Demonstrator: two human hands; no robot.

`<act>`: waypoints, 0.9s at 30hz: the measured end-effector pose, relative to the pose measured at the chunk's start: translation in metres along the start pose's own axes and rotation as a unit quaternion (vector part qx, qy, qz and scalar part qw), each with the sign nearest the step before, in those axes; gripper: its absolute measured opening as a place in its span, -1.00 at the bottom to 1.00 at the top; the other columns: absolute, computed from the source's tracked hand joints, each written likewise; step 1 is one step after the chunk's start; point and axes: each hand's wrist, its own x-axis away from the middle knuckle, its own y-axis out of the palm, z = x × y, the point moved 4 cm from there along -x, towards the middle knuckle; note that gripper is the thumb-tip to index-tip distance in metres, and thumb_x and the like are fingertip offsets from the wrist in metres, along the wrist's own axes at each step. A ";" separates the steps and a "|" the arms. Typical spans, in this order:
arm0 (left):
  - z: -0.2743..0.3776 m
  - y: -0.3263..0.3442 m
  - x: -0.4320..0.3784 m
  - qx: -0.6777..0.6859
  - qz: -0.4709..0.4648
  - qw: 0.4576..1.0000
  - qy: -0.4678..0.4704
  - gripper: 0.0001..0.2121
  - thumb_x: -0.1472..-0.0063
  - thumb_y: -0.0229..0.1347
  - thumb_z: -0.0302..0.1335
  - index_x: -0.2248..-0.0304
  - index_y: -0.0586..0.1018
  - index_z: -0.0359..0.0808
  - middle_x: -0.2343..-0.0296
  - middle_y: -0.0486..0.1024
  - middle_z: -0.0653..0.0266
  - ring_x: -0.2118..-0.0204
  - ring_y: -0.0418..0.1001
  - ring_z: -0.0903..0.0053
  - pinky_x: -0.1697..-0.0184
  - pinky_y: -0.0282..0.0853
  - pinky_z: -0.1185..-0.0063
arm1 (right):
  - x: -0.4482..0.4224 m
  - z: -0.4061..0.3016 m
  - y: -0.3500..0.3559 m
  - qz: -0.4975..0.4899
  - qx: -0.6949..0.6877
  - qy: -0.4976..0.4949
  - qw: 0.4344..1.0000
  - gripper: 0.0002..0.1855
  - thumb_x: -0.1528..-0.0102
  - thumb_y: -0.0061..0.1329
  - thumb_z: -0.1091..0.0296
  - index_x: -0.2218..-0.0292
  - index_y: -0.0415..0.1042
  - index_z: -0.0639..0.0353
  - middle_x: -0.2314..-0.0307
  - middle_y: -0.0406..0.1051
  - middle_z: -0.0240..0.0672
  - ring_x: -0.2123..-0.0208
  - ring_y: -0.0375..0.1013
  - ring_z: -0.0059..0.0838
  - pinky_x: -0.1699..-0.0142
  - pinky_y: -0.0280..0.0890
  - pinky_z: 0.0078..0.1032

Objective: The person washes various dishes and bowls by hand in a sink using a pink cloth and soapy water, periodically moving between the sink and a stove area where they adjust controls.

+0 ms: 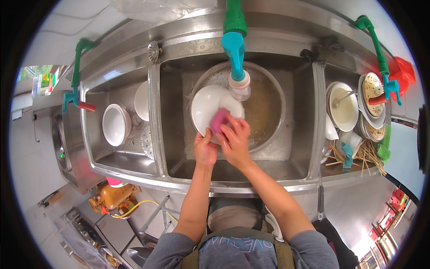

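Note:
In the middle basin of a stainless steel sink, a white plate or shallow bowl is tilted over a large round metal basin of cloudy water. My left hand grips its near rim, thumb on top. With my right hand I hold a pink sponge pressed against the white surface. The sponge is slightly blurred. A turquoise tap with a clear-ended nozzle hangs just above the metal basin and the dish's far right side.
White bowls sit in the left basin. Stacked plates, chopsticks and a green cloth crowd the right one. A strainer rests on the back ledge. A black-handled utensil hangs over the front edge. An orange gas cylinder stands lower left.

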 end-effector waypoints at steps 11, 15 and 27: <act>-0.004 -0.017 0.014 0.099 0.023 0.995 -0.017 -0.65 -0.17 -0.06 -0.45 0.05 0.28 -0.34 0.09 0.31 0.24 0.01 0.23 0.42 -0.09 0.07 0.39 | -0.075 0.109 0.032 -0.249 -0.153 0.391 0.873 -0.70 -0.07 -0.26 0.23 0.26 0.44 0.12 0.27 0.40 -0.20 0.07 0.22 -0.14 -0.06 -0.03 -0.23; -0.006 -0.025 0.004 0.186 0.008 0.982 -0.012 -0.63 -0.17 -0.07 -0.42 0.03 0.26 -0.32 0.06 0.28 0.26 -0.02 0.18 0.40 -0.11 0.03 0.35 | -0.011 0.109 0.012 -0.023 -0.087 0.225 0.970 -0.64 -0.11 -0.27 0.18 0.16 0.39 0.17 0.19 0.35 -0.17 0.00 0.16 -0.15 -0.05 -0.01 -0.33; 0.014 -0.023 -0.015 0.105 -0.015 0.994 0.038 -0.65 -0.16 -0.05 -0.44 0.05 0.29 -0.29 0.11 0.33 0.27 0.01 0.23 0.43 -0.08 0.09 0.36 | 0.011 0.132 0.003 -0.013 0.306 0.156 0.939 -0.81 0.04 -0.08 0.35 0.35 0.42 0.20 0.12 0.22 -0.23 0.17 0.17 -0.16 0.09 0.06 -0.27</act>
